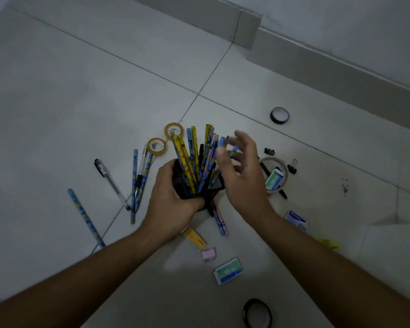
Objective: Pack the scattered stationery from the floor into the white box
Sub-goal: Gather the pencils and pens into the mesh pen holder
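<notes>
Pale floor tiles (81,95), stationery strewn around a gathering in progress.
Head view: the left hand (173,200) grips a black mesh holder (199,183) crammed with pencils (192,157), fingers wrapped around it; the right hand (242,171) hovers at 3 o'clock, fingers spread, apparently empty. Loose pens (111,183) lie at 9 o'clock; next comes collecting them. No white box is clearly identifiable.

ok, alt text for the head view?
The left hand grips a black mesh pen holder full of pencils while the open right hand hovers beside it. Pens, tape rolls, binder clips and small boxes lie scattered on the tiled floor.
</notes>
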`<action>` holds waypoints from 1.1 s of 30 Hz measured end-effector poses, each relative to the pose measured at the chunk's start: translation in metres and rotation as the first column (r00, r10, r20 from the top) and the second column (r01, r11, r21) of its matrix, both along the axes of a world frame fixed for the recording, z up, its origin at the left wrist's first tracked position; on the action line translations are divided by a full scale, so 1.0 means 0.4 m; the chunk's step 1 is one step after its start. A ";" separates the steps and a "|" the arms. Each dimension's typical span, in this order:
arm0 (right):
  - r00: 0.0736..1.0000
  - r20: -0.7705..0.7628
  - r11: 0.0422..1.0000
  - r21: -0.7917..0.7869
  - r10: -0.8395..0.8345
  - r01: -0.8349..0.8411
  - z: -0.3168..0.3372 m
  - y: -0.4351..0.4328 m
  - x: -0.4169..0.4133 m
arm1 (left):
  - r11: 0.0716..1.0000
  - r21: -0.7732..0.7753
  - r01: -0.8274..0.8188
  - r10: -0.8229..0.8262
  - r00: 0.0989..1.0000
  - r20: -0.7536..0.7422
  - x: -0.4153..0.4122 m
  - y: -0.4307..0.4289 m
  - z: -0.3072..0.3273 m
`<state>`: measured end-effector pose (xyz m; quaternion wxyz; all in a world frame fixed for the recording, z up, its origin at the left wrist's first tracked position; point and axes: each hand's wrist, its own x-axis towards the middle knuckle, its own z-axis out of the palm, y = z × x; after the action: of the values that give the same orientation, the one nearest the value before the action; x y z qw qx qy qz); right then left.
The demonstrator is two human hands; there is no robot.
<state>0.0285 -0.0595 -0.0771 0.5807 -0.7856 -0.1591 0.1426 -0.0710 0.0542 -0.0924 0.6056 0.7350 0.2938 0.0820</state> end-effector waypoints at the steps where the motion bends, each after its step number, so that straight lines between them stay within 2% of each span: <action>1: 1.000 0.030 1.000 0.004 0.009 -0.009 0.003 0.003 0.009 | 1.000 0.001 0.006 -0.006 1.000 -0.002 -0.001 0.001 -0.002; 3: 0.991 0.060 0.992 -0.052 0.116 -0.113 0.003 0.013 0.024 | 1.000 0.009 0.012 -0.012 1.000 -0.002 -0.004 0.003 -0.003; 5: 0.971 -0.012 0.969 -0.070 0.237 -0.238 -0.005 0.020 0.029 | 1.000 0.010 -0.003 0.003 1.000 0.003 -0.007 0.012 -0.002; 6: 0.967 -0.073 0.969 -0.021 0.246 -0.248 -0.011 0.020 0.031 | 1.000 0.009 -0.021 0.021 1.000 0.003 -0.010 0.019 -0.001; 8: 0.977 -0.160 0.990 0.048 0.139 -0.133 -0.032 0.019 0.034 | 0.997 0.001 -0.074 0.074 0.997 -0.007 -0.014 0.035 0.003; 9: 0.988 -0.152 0.999 0.003 0.041 -0.041 -0.047 0.015 0.032 | 0.994 -0.007 -0.105 0.104 0.994 -0.010 -0.016 0.044 0.004; 11: 0.994 -0.024 0.963 -0.251 -0.103 0.094 -0.086 0.001 0.027 | 0.987 -0.024 -0.156 0.156 0.988 -0.013 -0.020 0.061 0.006; 12: 0.997 0.025 0.919 -0.386 -0.077 0.080 -0.105 -0.005 0.021 | 0.984 -0.024 -0.176 0.175 0.984 -0.016 -0.021 0.069 0.008; 15: 0.989 0.082 0.764 -0.644 0.123 -0.042 -0.139 -0.001 -0.007 | 0.976 0.023 -0.218 0.218 0.976 -0.010 -0.024 0.088 0.014; 19: 0.911 0.237 0.549 -0.836 0.337 0.014 -0.151 0.029 -0.009 | 0.969 0.047 -0.245 0.246 0.969 -0.036 -0.032 0.099 0.013; 23: 0.904 0.233 0.497 -0.867 0.357 0.027 -0.160 0.018 -0.002 | 0.978 0.021 -0.209 0.210 0.974 -0.079 -0.049 0.094 0.006; 29: 0.809 0.225 0.398 -0.917 0.544 -0.013 -0.155 0.031 -0.023 | 0.989 -0.009 -0.148 0.147 0.987 -0.063 -0.057 0.076 -0.006; 33: 0.826 0.162 0.372 -0.926 0.540 -0.062 -0.161 0.032 -0.027 | 0.993 0.006 -0.118 0.118 0.992 -0.050 -0.056 0.068 -0.004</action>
<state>0.0176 -0.0468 -0.1415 -0.0147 -0.9345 -0.3315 0.1289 -0.0933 0.0815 -0.0942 0.5911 0.7190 0.3517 0.0997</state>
